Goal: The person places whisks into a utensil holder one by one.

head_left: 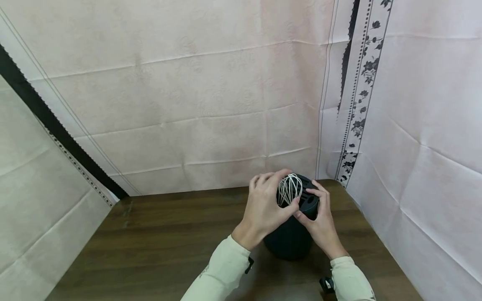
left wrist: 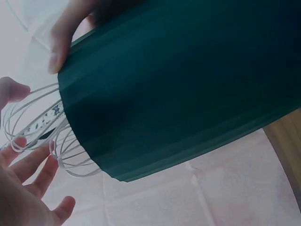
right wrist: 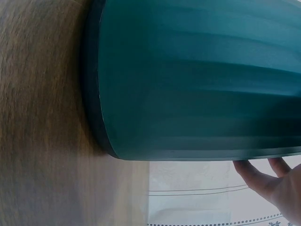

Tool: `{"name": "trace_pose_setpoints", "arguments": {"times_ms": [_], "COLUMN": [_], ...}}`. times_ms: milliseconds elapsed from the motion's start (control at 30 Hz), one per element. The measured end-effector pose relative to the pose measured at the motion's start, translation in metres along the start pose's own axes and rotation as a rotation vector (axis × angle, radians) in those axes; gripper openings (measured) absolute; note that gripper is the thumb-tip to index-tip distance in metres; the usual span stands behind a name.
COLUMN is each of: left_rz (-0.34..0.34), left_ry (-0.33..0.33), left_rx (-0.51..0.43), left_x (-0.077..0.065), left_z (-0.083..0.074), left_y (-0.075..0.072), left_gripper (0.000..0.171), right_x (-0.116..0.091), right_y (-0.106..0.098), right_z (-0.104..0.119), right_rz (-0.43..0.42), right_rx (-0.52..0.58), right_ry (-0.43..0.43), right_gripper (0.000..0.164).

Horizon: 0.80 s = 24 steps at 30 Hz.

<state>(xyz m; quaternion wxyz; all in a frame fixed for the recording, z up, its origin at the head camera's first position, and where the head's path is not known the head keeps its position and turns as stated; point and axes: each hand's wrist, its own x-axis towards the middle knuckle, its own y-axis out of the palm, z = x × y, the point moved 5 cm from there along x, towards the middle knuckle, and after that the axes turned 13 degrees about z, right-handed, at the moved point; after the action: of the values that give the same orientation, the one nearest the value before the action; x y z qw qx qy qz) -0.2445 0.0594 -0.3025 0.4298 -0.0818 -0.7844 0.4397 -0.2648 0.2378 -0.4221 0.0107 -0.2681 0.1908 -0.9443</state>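
A dark green ribbed utensil holder (head_left: 288, 240) stands upright on the table, its top divided by a black slotted insert (head_left: 309, 200). White wire whisk loops (head_left: 290, 188) stick out of the top; the left wrist view shows two sets of loops, one beside the other. My left hand (head_left: 265, 205) has its thumb and fingers around the whisk wires at the holder's mouth. In the left wrist view, its fingers (left wrist: 35, 165) lie against the loops. My right hand (head_left: 320, 221) grips the holder's rim from the right side. The whisk handles are hidden inside the holder.
The brown wood-grain table (head_left: 169, 238) reaches back to a pale cloth wall (head_left: 188, 104). Another cloth wall (head_left: 433, 125), edged with a dark floral border, stands close to the table's right side. A third cloth panel (head_left: 37, 188) slants along the left.
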Motion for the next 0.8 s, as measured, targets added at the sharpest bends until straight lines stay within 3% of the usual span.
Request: {"name": "trace_pose_setpoints", "arguments": {"times_ms": [267,500,800], "left_rz": [0.007,0.036,0.046], "left_ry": [0.053,0.045,0.027], "left_rx": [0.096,0.138,0.192], "left_x": [0.002,-0.001,-0.002], "left_z": [-0.006,-0.004,0.001], "left_y": [0.01,0.022,0.026], "left_gripper": [0.064,0.064,0.059], "right_x": [-0.001,0.0,0.001], "right_y": [-0.004,-0.004,-0.001], "right_z": [-0.001,-0.001,-0.001], "right_rz": [-0.015,-0.004,0.0], "right_rx": [0.012,-0.004,-0.004], "right_ry": [-0.011,-0.019,-0.011], "right_gripper": [0.071,0.069,0.069]}}
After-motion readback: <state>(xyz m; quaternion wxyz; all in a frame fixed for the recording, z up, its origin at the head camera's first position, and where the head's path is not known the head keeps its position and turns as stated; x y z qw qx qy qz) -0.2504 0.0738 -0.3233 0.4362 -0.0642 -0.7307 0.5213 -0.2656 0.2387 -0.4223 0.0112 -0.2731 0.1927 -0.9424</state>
